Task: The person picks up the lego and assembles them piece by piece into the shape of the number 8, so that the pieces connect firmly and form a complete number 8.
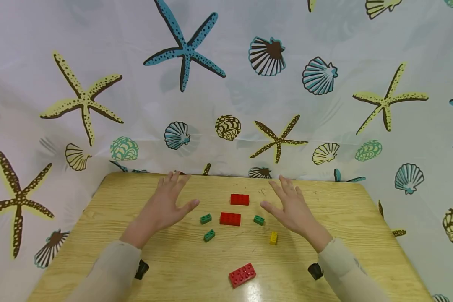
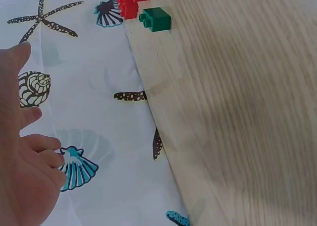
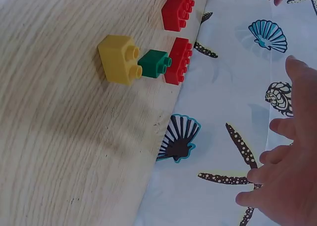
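Observation:
Both hands are raised over the wooden table with nothing in them. My left hand (image 1: 166,205) has its fingers extended and thumb spread, left of two small green bricks (image 1: 206,218). On the other side, my right hand (image 1: 290,207) is held the same way, near another green brick (image 1: 258,219) and a yellow brick (image 1: 273,238). Between the hands lie two red bricks, the back one (image 1: 240,199) and the middle one (image 1: 230,219). A third red brick (image 1: 242,275) lies at an angle near the front. All the bricks lie apart from one another, studs showing.
The wooden table (image 1: 181,268) ends at the back against a white cloth (image 1: 226,96) printed with starfish and shells, which also hangs along both sides. Dark wrist devices (image 1: 141,269) show below the light sleeves (image 1: 113,264).

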Motion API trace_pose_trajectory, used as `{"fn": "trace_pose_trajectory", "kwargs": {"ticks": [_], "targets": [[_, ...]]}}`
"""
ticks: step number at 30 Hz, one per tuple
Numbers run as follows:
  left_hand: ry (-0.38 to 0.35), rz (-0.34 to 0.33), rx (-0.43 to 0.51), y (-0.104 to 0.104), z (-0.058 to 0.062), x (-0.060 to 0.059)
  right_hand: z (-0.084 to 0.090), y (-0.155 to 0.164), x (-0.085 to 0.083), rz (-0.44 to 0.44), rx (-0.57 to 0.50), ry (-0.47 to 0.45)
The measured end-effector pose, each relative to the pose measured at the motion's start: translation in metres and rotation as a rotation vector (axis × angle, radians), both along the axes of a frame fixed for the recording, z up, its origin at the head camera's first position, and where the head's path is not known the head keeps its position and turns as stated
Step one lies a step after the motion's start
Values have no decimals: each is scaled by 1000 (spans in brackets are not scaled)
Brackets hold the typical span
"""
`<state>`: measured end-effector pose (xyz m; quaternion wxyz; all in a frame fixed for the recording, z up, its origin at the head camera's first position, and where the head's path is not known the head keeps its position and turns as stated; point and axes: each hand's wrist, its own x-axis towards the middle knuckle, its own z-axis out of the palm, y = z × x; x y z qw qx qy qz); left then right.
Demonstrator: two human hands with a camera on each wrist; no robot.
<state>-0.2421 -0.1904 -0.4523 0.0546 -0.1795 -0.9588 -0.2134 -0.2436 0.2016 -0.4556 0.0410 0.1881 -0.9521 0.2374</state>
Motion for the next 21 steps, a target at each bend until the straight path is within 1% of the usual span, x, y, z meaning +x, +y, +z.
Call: {"fn": "trace_pose_trajectory", "kwargs": {"ticks": [4,9,11,15,21], "targets": [[-38,-30,47,3,-4,4,-2,-4,8,29,-52,-13],[-46,-61,87,7,-12,10,-6,-7,17,59,-101,-47],[-40,-70,100,9,-16,13,-9,-8,20,66,-103,-38],[-37,-77,124,13,-22,18,-14,-9,26,72,-103,-22],[-63,-72,156,17,-27,24,-20,-11,33,77,-147,-19]]}}
